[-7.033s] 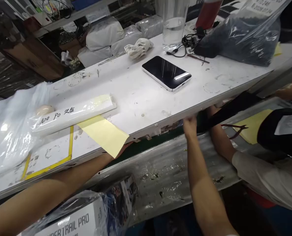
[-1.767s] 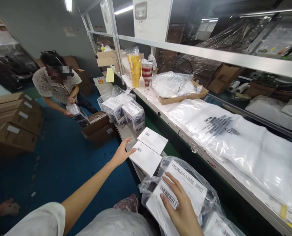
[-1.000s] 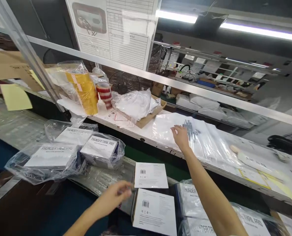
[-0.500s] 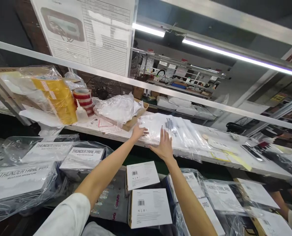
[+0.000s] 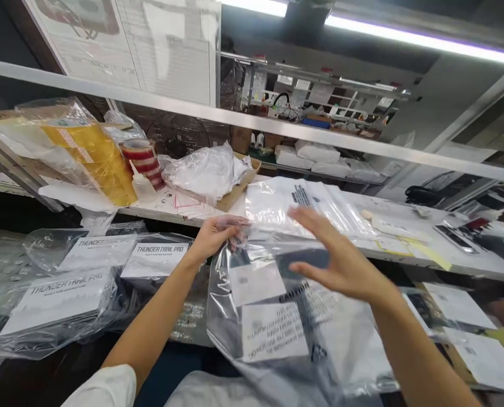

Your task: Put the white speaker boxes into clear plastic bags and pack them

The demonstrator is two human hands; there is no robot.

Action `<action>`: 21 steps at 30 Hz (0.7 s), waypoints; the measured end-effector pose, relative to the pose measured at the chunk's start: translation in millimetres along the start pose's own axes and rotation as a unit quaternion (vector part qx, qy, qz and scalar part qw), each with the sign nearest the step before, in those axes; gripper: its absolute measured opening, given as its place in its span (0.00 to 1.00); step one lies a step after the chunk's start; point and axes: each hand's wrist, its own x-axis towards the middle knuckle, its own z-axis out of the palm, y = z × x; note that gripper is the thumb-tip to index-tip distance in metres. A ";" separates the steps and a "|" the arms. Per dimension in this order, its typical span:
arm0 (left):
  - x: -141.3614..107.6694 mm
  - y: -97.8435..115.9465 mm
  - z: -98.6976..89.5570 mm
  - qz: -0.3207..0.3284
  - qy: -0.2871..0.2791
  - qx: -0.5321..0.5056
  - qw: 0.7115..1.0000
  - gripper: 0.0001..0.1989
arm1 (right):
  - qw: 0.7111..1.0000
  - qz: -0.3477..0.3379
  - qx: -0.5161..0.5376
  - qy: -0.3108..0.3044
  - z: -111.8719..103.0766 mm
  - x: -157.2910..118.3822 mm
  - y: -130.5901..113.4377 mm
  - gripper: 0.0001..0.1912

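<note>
A large clear plastic bag [image 5: 285, 367] with printed caution text hangs in front of me. My left hand [image 5: 213, 240] pinches its upper left corner. My right hand [image 5: 339, 257], slightly blurred, is above the bag with thumb and fingers spread, and I see nothing in it. Through the film show two white boxes [image 5: 272, 333] lying below. Just behind my hands, on the shelf, lies a stack of flat clear bags [image 5: 319, 198] with dark print.
A white shelf [image 5: 398, 254] runs across, holding yellow tape rolls [image 5: 94, 155], red tape rolls [image 5: 141, 161], a squeeze bottle [image 5: 141, 183], and a phone [image 5: 456, 238]. Bagged white boxes [image 5: 60, 294] sit at left, more boxes [image 5: 459, 305] at right. A metal bar [image 5: 252, 124] crosses above.
A bag has come off the stack on the shelf and now hangs nearer me from my left hand. My left hand moved left and down; my right hand moved right, fingers spread.
</note>
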 end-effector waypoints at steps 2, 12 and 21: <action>-21.5 10.3 2.4 0.007 -0.048 0.025 0.999 0.19 | 0.999 -0.001 -0.014 -0.033 6.7 19.3 2.2 0.48; -90.6 -16.1 14.9 -0.089 0.049 0.015 0.995 0.35 | 0.978 0.125 0.167 -0.010 96.9 -30.3 24.3 0.15; -130.1 0.0 -14.4 -0.114 -0.054 0.027 0.992 0.43 | 0.947 0.070 0.082 0.302 110.7 -70.8 35.0 0.17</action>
